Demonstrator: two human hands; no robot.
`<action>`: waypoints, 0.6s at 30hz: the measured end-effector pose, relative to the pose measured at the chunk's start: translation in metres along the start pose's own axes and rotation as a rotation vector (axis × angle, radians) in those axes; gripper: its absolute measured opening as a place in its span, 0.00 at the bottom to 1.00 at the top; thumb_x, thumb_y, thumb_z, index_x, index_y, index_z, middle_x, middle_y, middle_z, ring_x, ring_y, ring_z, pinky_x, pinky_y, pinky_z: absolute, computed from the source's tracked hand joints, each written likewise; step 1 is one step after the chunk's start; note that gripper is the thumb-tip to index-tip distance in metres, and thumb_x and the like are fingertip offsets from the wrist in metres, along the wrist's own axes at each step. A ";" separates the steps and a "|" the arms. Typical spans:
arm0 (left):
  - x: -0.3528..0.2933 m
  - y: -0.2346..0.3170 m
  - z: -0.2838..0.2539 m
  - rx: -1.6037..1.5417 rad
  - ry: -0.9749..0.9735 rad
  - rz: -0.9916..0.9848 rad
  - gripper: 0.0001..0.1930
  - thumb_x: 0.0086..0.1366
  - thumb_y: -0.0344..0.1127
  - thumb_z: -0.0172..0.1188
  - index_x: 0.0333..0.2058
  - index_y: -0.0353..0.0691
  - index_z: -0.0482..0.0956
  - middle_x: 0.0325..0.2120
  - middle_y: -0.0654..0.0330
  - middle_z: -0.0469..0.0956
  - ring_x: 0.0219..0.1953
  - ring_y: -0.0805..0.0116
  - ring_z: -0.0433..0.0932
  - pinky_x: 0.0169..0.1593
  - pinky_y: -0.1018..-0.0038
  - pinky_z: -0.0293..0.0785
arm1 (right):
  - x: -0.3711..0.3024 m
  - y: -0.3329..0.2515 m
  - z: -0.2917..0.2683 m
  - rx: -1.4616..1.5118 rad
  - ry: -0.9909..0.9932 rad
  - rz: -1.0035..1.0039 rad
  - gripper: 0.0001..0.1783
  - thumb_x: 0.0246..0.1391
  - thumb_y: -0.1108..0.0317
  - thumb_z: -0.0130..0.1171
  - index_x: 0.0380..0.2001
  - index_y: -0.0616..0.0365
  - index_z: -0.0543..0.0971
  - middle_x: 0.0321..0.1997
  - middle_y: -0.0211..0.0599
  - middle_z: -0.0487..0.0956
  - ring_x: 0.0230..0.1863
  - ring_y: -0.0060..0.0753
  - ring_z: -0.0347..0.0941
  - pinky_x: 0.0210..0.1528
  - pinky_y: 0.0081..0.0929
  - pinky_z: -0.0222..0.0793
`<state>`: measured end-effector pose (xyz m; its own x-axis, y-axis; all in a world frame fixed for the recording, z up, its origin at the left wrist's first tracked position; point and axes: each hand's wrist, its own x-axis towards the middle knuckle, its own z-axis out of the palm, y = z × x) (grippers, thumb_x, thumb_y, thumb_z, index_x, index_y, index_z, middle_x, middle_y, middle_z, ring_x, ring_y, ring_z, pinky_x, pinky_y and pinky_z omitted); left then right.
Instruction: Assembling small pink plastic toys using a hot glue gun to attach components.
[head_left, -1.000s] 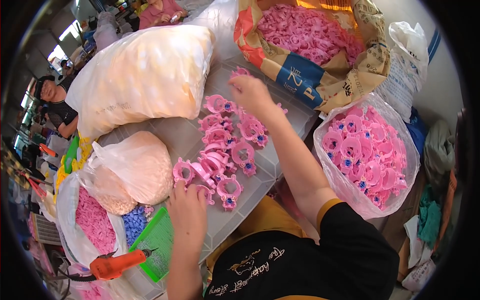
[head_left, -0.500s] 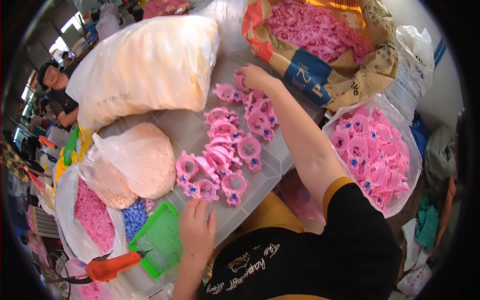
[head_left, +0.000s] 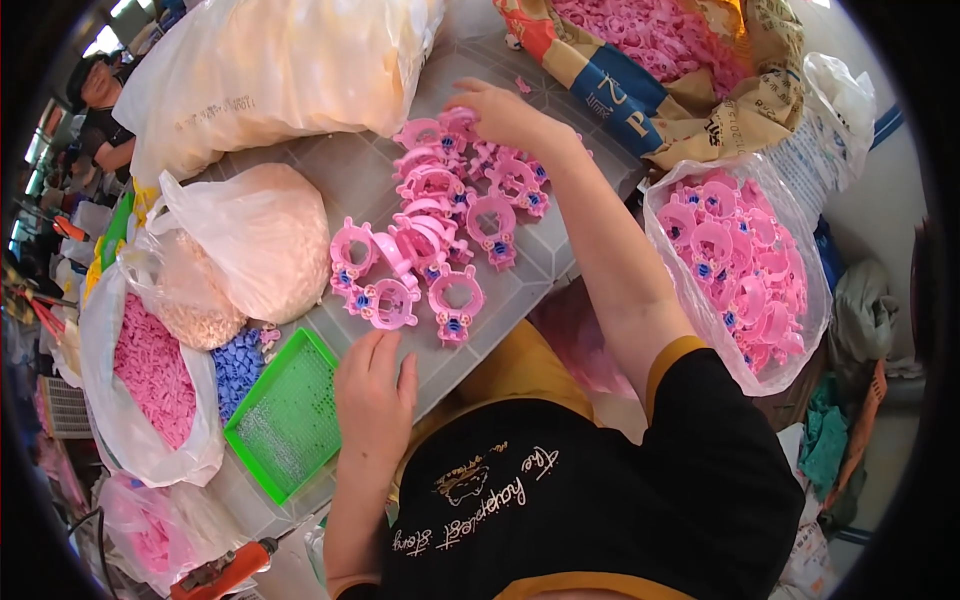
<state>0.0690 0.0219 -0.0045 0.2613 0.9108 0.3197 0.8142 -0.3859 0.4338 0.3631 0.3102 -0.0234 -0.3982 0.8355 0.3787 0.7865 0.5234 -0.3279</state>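
Observation:
A cluster of pink plastic ring-shaped pieces (head_left: 428, 236), several with small blue parts, lies on the grey tabletop (head_left: 530, 300). My right hand (head_left: 505, 118) reaches over the far end of the cluster. Its fingers are closed on one pink ring piece (head_left: 459, 122), partly hidden beneath them. My left hand (head_left: 374, 392) is at the near edge of the table, just short of the nearest rings. Nothing is in it, and its fingers are stretched out and slightly apart.
At left are a green tray (head_left: 285, 415), blue pieces (head_left: 240, 372), bags of pale (head_left: 270, 240) and pink pieces (head_left: 150, 375), and an orange electric screwdriver (head_left: 225, 572). A large stuffed bag (head_left: 280, 70) lies behind. Rings fill a bag (head_left: 740, 270) at right, near a paper sack (head_left: 625, 95).
The whole view has shifted, so most things appear higher. My right hand has drawn the far rings a little closer to the rest of the cluster. My left hand stays near the table edge.

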 end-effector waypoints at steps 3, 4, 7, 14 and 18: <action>-0.001 -0.003 -0.002 -0.005 0.042 -0.033 0.15 0.58 0.29 0.63 0.44 0.35 0.78 0.42 0.50 0.78 0.45 0.50 0.76 0.50 0.62 0.72 | -0.024 -0.032 -0.019 -0.168 0.269 0.056 0.24 0.48 0.77 0.55 0.51 0.49 0.78 0.62 0.41 0.71 0.57 0.50 0.70 0.58 0.44 0.65; -0.001 -0.002 -0.001 -0.010 0.038 -0.033 0.15 0.58 0.29 0.63 0.44 0.35 0.78 0.42 0.50 0.78 0.45 0.50 0.76 0.50 0.62 0.72 | -0.038 -0.040 -0.024 -0.121 0.379 0.058 0.23 0.50 0.74 0.57 0.51 0.48 0.78 0.60 0.40 0.73 0.58 0.47 0.71 0.59 0.48 0.62; 0.005 0.003 0.004 -0.046 -0.040 0.040 0.17 0.57 0.30 0.64 0.47 0.39 0.78 0.49 0.50 0.74 0.53 0.48 0.72 0.56 0.59 0.69 | -0.091 -0.074 -0.020 -0.172 0.479 0.226 0.26 0.51 0.66 0.61 0.56 0.44 0.75 0.65 0.41 0.68 0.65 0.49 0.63 0.62 0.62 0.56; 0.033 0.022 0.045 0.201 -0.244 0.129 0.25 0.58 0.38 0.64 0.56 0.49 0.73 0.69 0.54 0.49 0.71 0.43 0.44 0.63 0.33 0.46 | -0.147 -0.112 0.011 -0.188 0.099 0.481 0.41 0.50 0.37 0.59 0.65 0.40 0.66 0.75 0.43 0.50 0.74 0.59 0.42 0.63 0.79 0.39; 0.050 0.025 0.059 0.256 -0.232 0.033 0.25 0.62 0.39 0.61 0.58 0.48 0.70 0.69 0.52 0.49 0.71 0.43 0.44 0.61 0.29 0.45 | -0.137 -0.071 0.024 -0.149 0.126 0.374 0.40 0.51 0.39 0.59 0.65 0.40 0.66 0.75 0.43 0.51 0.74 0.59 0.42 0.64 0.76 0.41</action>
<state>0.1327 0.0661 -0.0271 0.3768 0.9188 0.1179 0.8992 -0.3934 0.1917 0.3507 0.1630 -0.0728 -0.0184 0.9314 0.3634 0.9292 0.1501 -0.3377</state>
